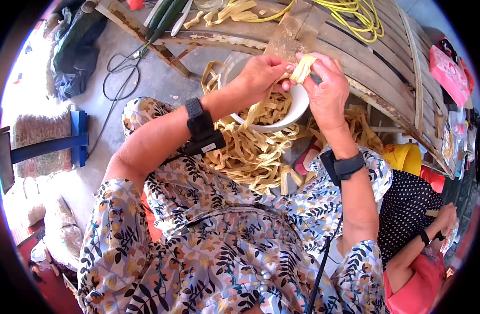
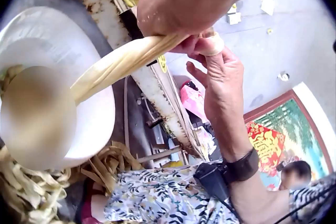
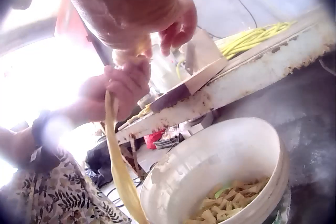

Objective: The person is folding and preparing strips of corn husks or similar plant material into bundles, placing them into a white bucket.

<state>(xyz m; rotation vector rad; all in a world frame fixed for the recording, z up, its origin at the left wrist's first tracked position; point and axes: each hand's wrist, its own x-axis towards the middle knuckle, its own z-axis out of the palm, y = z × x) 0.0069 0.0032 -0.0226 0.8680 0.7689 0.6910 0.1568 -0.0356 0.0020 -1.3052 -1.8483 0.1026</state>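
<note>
Over a white bucket (image 1: 301, 104), both hands hold a long, soft, pale yellow strip (image 1: 304, 68). My left hand (image 1: 260, 77) pinches it, and its tail hangs toward the bucket, plain in the left wrist view as a twisted length of the strip (image 2: 123, 65). My right hand (image 1: 329, 89) grips the upper end, where the strip is wrapped in a broad band at the fingers. The hands are close together, fingertips nearly meeting. Inside the bucket lie short folded or knotted yellow pieces (image 3: 231, 201). In the right wrist view my right hand (image 3: 134, 14) partly hides the wrapped end.
A heap of loose yellow strips (image 1: 261, 157) lies below the bucket, by my legs. Beyond stands a slatted bench (image 1: 355, 57) with a rusty edge, bearing a wooden board (image 1: 295, 31) and coiled yellow cord (image 1: 368, 21). Another person (image 1: 418, 272) sits at the right.
</note>
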